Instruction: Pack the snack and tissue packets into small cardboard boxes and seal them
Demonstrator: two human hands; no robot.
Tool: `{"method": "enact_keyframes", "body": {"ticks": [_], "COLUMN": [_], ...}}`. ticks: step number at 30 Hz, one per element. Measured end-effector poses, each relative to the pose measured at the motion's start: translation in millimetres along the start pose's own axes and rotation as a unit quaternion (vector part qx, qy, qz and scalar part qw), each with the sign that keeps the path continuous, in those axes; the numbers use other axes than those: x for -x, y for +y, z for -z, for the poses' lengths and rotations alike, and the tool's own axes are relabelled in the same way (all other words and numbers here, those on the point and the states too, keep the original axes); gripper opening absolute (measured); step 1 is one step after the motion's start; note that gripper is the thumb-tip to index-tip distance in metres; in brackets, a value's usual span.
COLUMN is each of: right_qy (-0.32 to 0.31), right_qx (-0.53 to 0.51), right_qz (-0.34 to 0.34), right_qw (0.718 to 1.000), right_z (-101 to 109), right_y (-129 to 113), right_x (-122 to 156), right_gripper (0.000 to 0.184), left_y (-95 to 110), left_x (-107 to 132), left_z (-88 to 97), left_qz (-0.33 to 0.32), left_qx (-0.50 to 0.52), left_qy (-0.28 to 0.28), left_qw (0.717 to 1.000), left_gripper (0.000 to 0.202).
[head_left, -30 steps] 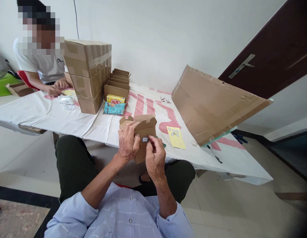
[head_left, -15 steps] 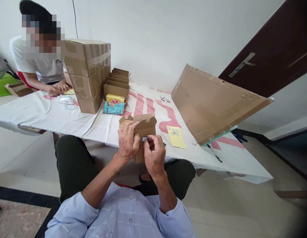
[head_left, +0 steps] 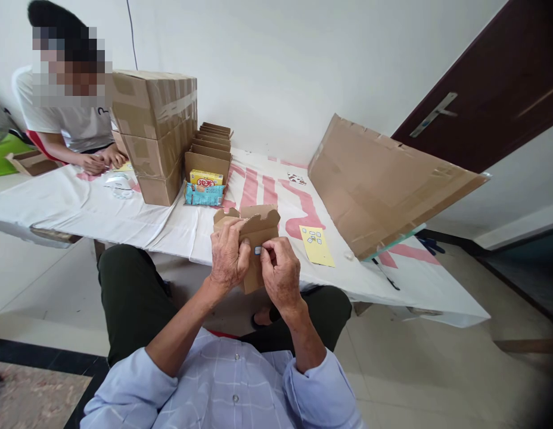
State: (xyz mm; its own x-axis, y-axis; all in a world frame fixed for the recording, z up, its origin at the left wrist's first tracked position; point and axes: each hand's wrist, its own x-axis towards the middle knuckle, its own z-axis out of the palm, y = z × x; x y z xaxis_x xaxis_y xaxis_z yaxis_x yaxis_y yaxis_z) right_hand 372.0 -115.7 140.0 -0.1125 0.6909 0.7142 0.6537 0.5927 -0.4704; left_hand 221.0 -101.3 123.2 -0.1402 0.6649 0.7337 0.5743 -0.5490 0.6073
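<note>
I hold a small folded cardboard box [head_left: 258,223] above my lap, in front of the table edge. My left hand [head_left: 227,259] is closed round its left side. My right hand [head_left: 280,274] presses its curled fingers on a small white-and-blue sticker [head_left: 257,250] on the box's front face. A yellow sheet [head_left: 317,245] with a few stickers lies on the white cloth just right of the box.
A table with a white-and-pink cloth [head_left: 80,208] bears stacked taped cartons [head_left: 155,131], a row of open small boxes [head_left: 209,152], snack packets [head_left: 205,187] and a large cardboard sheet [head_left: 384,185] at the right. Another person [head_left: 71,113] sits at the far left. A dark door [head_left: 491,89] stands at the right.
My right hand has closed in over the sticker, covering most of it. The box and my left hand have barely moved.
</note>
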Motion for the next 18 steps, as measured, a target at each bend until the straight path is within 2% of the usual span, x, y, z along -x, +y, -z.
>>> {"method": "enact_keyframes", "body": {"ticks": [8, 18], "right_qy": [-0.021, -0.006], "right_qx": [-0.003, 0.001], "right_qz": [0.031, 0.073], "right_qw": [0.999, 0.997], "right_z": [5.1, 5.5], "right_y": [5.1, 6.1], "right_x": [-1.6, -1.7], "right_gripper": [0.015, 0.017], "left_y": [-1.1, -3.3], "left_x": [-0.2, -0.4], "left_z": [-0.3, 0.0], "left_qz": [-0.016, -0.005], "left_qx": [-0.008, -0.008], "left_qy": [0.012, 0.0], "left_qw": [1.0, 1.0], "left_gripper": [0.039, 0.042]}}
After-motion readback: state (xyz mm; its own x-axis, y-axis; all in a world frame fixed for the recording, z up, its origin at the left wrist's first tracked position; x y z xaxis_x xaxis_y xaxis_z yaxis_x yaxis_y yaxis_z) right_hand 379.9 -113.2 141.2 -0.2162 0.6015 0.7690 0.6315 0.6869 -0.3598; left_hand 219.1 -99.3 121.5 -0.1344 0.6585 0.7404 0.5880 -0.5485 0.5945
